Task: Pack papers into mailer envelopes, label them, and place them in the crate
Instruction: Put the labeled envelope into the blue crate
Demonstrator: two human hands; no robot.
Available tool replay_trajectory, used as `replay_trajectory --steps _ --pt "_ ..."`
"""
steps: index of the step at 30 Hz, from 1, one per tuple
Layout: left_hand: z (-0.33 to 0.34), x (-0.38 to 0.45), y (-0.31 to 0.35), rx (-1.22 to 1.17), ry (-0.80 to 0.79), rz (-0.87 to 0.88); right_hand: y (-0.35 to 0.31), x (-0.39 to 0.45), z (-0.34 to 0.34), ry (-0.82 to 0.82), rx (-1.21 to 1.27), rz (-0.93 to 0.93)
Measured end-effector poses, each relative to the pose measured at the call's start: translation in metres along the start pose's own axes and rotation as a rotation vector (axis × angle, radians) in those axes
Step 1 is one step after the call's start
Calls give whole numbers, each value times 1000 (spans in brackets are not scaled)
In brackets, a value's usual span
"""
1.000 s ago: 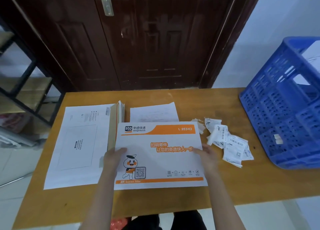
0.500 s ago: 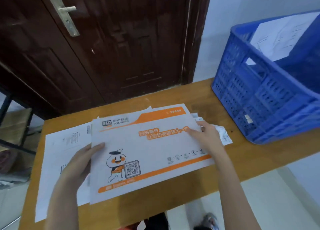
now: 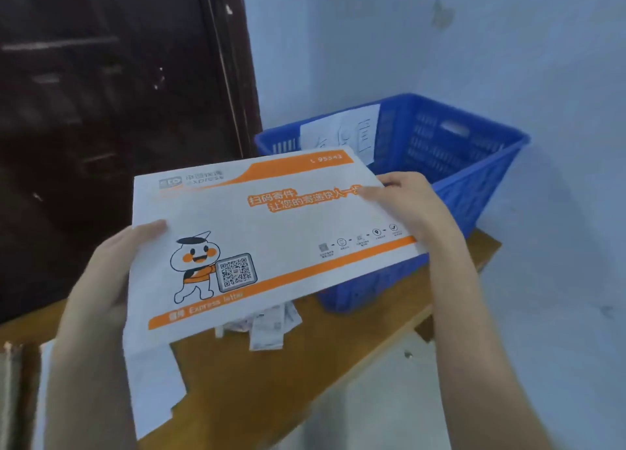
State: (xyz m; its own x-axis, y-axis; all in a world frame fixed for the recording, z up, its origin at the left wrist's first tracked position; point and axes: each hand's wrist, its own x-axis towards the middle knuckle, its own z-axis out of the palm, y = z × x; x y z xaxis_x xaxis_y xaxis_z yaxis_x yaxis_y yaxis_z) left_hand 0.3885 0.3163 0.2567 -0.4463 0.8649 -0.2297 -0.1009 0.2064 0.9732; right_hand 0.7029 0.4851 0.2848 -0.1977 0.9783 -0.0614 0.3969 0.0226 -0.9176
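Head view: both hands [image 3: 101,280] hold mailer envelope [image 3: 271,232], "95543", "express" w/ QR.

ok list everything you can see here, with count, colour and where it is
mailer envelope: one, white with orange bands and a cartoon mascot, held up off the table, its far edge over the crate's near rim
crate: one, blue plastic, on the far right end of the table
paper in crate: at least one white sheet, leaning on the crate's far inner wall
label slips: a small pile, white, count unclear, on the table under the envelope
white sheets: count unclear, lower left on the table
table: one, orange-brown wood
door: one, dark brown, behind on the left
wall: pale blue, right
left hand: grips envelope's left edge
right hand: grips envelope's right edge
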Motion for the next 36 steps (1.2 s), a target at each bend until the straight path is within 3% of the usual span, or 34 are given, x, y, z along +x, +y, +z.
replay_trajectory --steps 5,9,27,31,36 --pt "106 8 33 24 -48 110 23 33 -75 40 -14 68" --pt "153 40 43 50 -47 107 34 73 -112 55 -27 90" --pt "273 210 59 226 84 2 76 296 -183 -55 -21 109" --pt "283 223 58 272 107 -56 78 333 -185 -156 -125 131" --pt "284 253 57 477 57 -297 74 388 -179 -458 -372 258"
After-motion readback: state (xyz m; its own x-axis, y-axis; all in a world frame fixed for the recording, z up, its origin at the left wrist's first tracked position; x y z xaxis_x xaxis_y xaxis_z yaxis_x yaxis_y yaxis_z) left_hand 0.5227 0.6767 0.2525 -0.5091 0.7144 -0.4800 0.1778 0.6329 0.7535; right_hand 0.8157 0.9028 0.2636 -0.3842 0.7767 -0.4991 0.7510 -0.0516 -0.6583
